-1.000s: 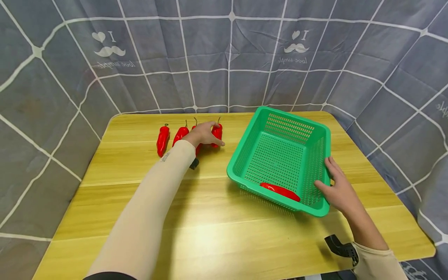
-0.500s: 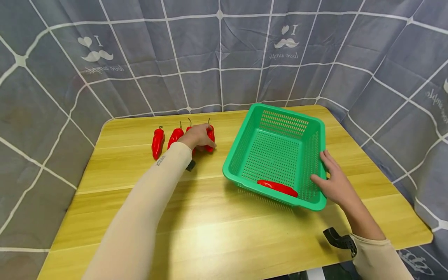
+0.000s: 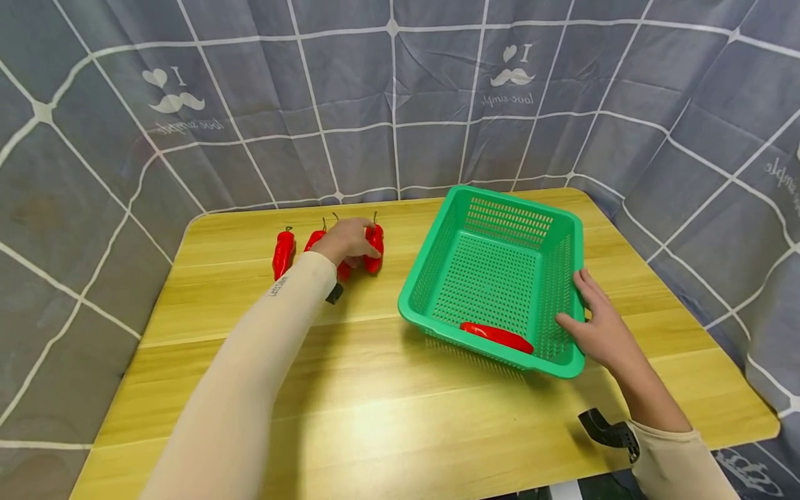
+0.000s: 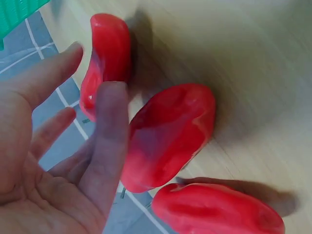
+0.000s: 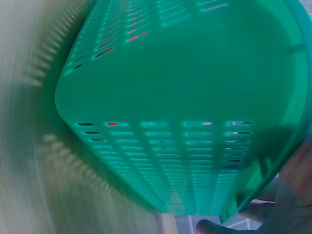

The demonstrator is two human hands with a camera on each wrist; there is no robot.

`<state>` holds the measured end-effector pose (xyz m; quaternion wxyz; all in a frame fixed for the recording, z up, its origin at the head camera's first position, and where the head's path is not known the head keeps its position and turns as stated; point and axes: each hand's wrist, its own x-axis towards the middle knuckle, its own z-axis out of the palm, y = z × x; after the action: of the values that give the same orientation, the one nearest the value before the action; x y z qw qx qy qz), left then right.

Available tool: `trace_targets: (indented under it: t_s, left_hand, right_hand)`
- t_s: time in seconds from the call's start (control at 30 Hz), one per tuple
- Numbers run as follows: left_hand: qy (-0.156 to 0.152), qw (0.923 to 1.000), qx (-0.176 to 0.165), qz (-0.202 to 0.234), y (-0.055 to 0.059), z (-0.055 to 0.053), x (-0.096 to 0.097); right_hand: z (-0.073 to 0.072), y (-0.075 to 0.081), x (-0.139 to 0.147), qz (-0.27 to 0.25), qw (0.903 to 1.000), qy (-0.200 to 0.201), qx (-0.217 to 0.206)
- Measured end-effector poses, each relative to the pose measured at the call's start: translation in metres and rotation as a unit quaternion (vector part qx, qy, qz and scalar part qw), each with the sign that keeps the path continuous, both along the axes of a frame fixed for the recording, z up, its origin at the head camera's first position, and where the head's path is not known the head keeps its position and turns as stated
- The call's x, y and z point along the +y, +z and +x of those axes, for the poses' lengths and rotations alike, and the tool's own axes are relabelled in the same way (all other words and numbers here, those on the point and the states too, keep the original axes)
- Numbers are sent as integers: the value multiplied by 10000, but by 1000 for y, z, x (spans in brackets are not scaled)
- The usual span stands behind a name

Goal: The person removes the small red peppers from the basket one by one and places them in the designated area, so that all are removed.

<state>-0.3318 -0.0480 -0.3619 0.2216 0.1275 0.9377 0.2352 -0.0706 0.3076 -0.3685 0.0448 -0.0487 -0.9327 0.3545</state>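
My left hand hovers over a row of red chili peppers at the table's back left. Its fingers are spread, and nothing is held between them in the left wrist view. They overlap the rightmost pepper and the pepper beside it. Further left lie another pepper, partly hidden by the hand, and the leftmost pepper. With thumb inside and fingers outside, my right hand grips the right rim of a green plastic basket. One red pepper lies inside, along its near wall.
The wooden table carries the peppers and the basket, which stands right of centre and tilts a little. A grey curtain with white lines encloses the back and both sides. A black wrist mount sits on my right forearm.
My left hand has shifted slightly left, showing more of the rightmost pepper. The head view has turned a little. My right hand keeps its grip on the basket.
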Motion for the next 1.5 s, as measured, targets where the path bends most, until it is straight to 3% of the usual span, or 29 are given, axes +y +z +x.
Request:
trace_targets:
  t_s: [0.1, 0.2, 0.33, 0.47, 0.63, 0.8, 1.0, 1.3, 1.5]
  left_hand:
    - [-2, 9994, 357, 22, 3, -1, 0]
    - [-167, 9954, 937, 90, 7, -3, 1]
    - [-559, 9820, 1684, 643, 14, -7, 4]
    - [-876, 9699, 1901, 1242, 21, -5, 9]
    - [-1391, 9565, 1888, 1734, 29, 5, 24]
    - [-2092, 9400, 1902, 1909, 34, 18, 43]
    - [-3040, 9212, 1683, 1750, 41, 34, 69]
    - [-4368, 8815, 1353, 1178, 55, 57, 98]
    - [-5047, 8537, 876, 944, 53, 74, 125]
  right_hand:
    - [0, 0, 1, 24, 10000, -4, -10]
    - [0, -1, 1, 32, 10000, -4, -27]
    - [0, -2, 2, 56, 10000, -6, -30]
    - [0, -2, 3, 31, 10000, -1, -20]
    - [-1, -3, 3, -6, 10000, 39, 19]
    - [-2, -7, 4, 10, 9999, 103, 31]
    - [-2, -8, 6, 3, 10000, 65, -7]
    - [-2, -6, 6, 33, 10000, 68, 28]
    - [-3, -5, 6, 45, 10000, 65, -3]
